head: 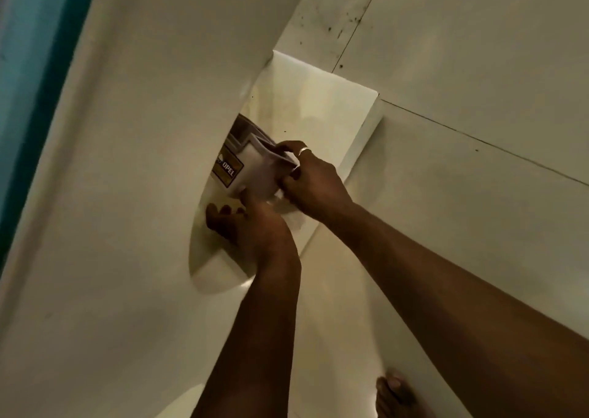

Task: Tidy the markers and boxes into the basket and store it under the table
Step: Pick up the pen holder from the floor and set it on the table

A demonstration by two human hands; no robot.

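We hold the basket (255,170) between both hands, its far part already hidden beneath the worktop (127,178) edge just beyond our fingers. Our right hand (314,181) grasps the near rim with its fingers curled over it. Our left hand (247,226) cups the lower corner, thumb on the wall. What lies inside is too dark to tell. To finish well, we judge it best to hold the basket level, guide it straight away from us so the rim clears the worktop's underside, and let go only once it rests firmly on the floor (462,169).
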